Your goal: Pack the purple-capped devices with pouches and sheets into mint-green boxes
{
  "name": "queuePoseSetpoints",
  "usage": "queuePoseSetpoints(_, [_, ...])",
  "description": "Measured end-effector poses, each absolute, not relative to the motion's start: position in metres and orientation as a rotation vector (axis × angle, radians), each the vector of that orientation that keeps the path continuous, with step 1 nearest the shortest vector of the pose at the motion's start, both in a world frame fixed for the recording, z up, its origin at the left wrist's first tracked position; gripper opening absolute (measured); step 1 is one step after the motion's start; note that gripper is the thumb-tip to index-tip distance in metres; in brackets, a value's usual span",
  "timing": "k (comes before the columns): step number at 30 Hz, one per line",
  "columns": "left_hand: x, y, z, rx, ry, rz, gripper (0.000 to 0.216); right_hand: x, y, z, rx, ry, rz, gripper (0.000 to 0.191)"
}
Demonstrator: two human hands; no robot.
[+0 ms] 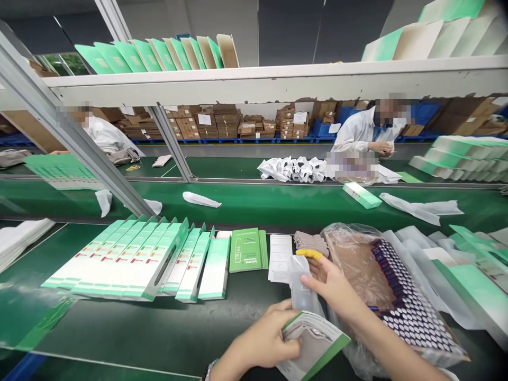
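My left hand (pixel 272 336) is closed on a green-and-white instruction booklet (pixel 331 354), its thumb pressing a greyish, flat piece against the pages. My right hand (pixel 333 286), with a yellow finger cover on one finger, pinches a white item in a translucent plastic sleeve (pixel 301 288). The sleeve's lower end sits just behind the booklet; whether the left fingers also grip it is hidden. Beyond the hands lie a stack of green booklets (pixel 246 251), white printed leaflets (pixel 280 258) and a pile of grey-brown pouches (pixel 311 242).
Green-and-white cartons (pixel 130 259) stand in a row at left. A plastic-lined box of batteries (pixel 416 301) is at right, beside more sleeves and cartons (pixel 472 291). Behind runs a green conveyor belt (pixel 238 206) under an overhead shelf (pixel 257 87). Two co-workers sit across.
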State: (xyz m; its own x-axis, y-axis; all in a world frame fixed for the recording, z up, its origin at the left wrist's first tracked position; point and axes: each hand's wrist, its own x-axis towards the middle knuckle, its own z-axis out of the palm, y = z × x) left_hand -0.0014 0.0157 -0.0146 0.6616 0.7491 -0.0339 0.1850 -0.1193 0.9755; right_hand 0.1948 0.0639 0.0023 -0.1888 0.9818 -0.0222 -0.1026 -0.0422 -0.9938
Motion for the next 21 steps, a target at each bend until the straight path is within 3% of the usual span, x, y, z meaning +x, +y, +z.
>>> queuePoseSetpoints(2, [-0.003, 0.012, -0.021, 1.446, 0.846, 0.651, 0.026, 0.215, 0.068, 0.01, -1.148, -1.18, 1.369, 0.053])
queuePoseSetpoints(6, [-0.007, 0.011, -0.035, 0.847, 1.117, 0.912, 0.053, 0.251, 0.066, 0.027, -1.252, -0.914, 1.182, 0.055])
queuePoseSetpoints(13, [0.01, 0.013, -0.035, 1.016, 0.985, 1.005, 0.047, 0.19, 0.032, 0.006, -1.103, -1.233, 1.317, 0.045])
queuePoseSetpoints(21, [0.016, 0.007, -0.039, 0.955, 1.048, 1.073, 0.045, 0.169, 0.027, -0.03, -1.313, -1.601, 0.642, 0.036])
